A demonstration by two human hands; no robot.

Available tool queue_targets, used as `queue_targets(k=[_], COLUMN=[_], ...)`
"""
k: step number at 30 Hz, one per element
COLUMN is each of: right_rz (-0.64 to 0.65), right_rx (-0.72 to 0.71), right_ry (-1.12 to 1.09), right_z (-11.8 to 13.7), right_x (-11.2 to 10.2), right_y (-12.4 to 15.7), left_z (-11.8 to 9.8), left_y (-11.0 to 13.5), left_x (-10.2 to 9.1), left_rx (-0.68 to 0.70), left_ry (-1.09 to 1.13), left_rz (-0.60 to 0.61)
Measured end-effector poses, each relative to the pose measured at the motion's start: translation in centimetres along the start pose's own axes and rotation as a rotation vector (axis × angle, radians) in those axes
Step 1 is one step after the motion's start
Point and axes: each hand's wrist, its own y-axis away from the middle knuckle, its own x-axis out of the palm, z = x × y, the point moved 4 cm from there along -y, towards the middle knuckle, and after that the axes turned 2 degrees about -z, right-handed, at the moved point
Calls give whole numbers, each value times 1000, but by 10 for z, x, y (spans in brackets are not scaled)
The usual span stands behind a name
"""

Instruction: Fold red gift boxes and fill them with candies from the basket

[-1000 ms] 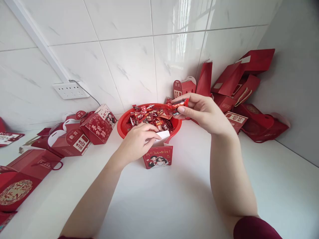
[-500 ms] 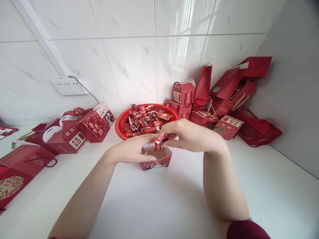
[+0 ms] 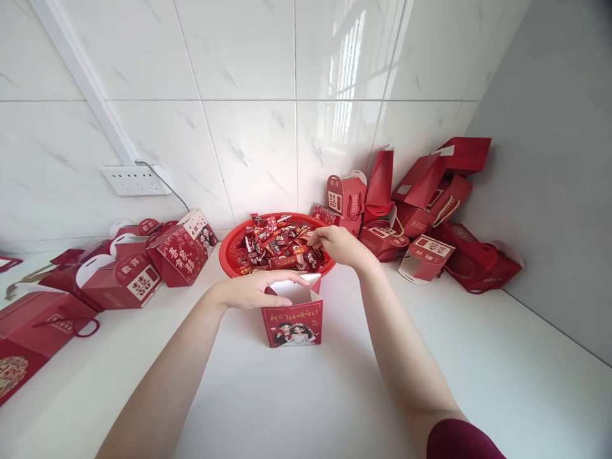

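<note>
A small red gift box (image 3: 294,328) with a cartoon bride and groom stands upright on the white table, its top unfolded. My left hand (image 3: 253,290) grips its upper left rim, thumb at the near side and fingers reaching across the top. Behind the box sits a red plastic basket (image 3: 231,260) heaped with wrapped candies (image 3: 275,245). Over the basket's right part is my right hand (image 3: 337,245), fingers bent and slightly apart, tips among the candies. No candy shows in its grasp, though the fingertips are partly hidden.
Several red gift boxes lie along the left, among them a handled box (image 3: 122,280) and a patterned box (image 3: 182,252). More are piled at the back right, such as a box with a rope handle (image 3: 449,197). A tiled wall with a socket strip (image 3: 136,180) stands behind.
My right hand has moved from over the box, where it held a wrapped candy, back to the basket. The candy is no longer in sight there. The box now shows more of its front.
</note>
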Motion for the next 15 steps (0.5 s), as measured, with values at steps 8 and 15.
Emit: queue_targets(k=[8, 15], right_rz=[195, 207], right_rx=[-20, -61], right_ry=[162, 177], right_z=[-36, -39], right_x=[71, 73], right_y=[-56, -47], left_z=[0, 1], left_y=[0, 0], left_x=[2, 2], left_rx=[10, 35], left_ry=[50, 60], left_rz=[23, 33])
